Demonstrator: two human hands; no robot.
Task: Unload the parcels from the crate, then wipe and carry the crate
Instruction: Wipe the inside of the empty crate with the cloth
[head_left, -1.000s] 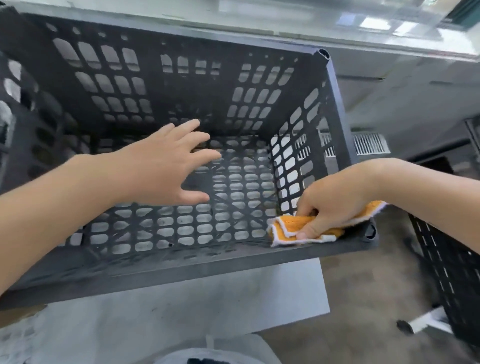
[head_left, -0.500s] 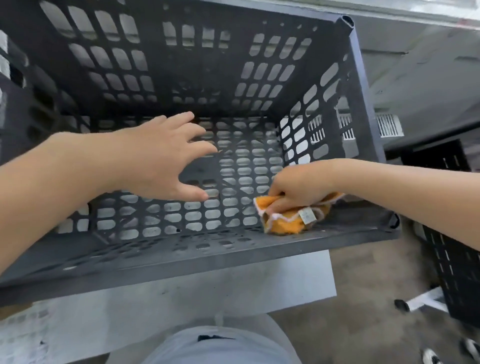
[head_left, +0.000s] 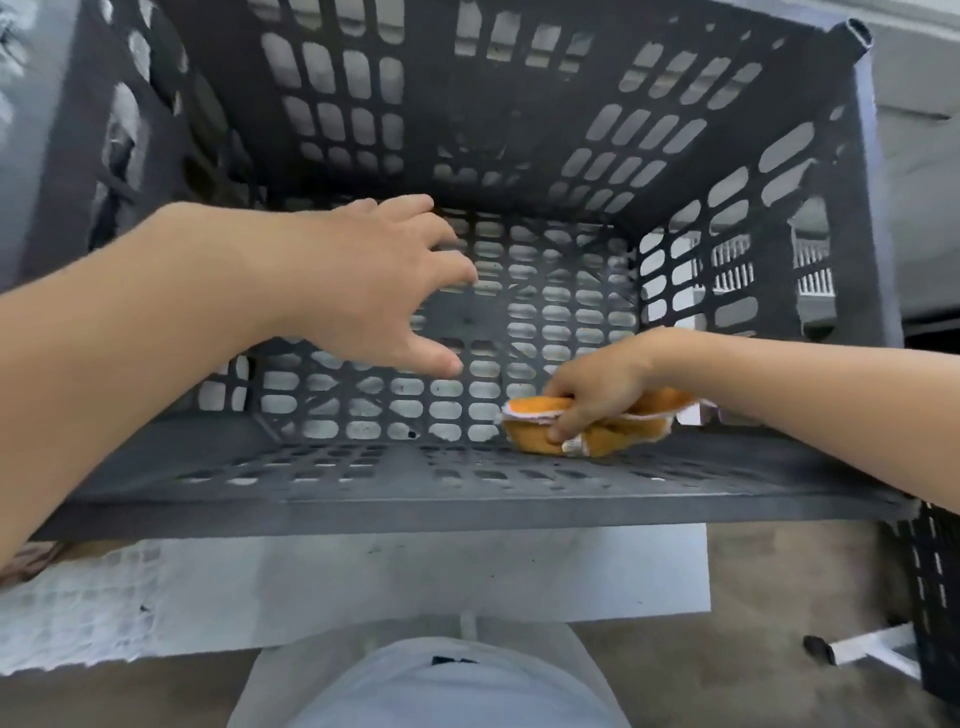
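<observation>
Right grip (head_left: 597, 384) clamps orange microfibre cloth (head_left: 618, 441); left grip (head_left: 363, 291) is spread apart, empty. Cloth could snag in slotted dark plastic crate (head_left: 467, 504).

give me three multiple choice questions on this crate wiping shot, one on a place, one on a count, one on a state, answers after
1. Where is the orange cloth with white edging?
A. on the ground beside the crate
B. inside the dark grey slotted plastic crate, low by its near wall, toward the right
C. draped over the far rim

2. How many parcels lie inside the crate?
A. none
B. two
C. four

3. How is the left hand?
A. gripping the crate's rim
B. open, fingers spread, holding nothing
C. pinching the cloth

Answers:
1 B: the right hand grips the cloth down inside the crate by the near wall.
2 A: only the crate's bare slotted bottom shows.
3 B: it hovers over the crate's inside with nothing in it.
</observation>
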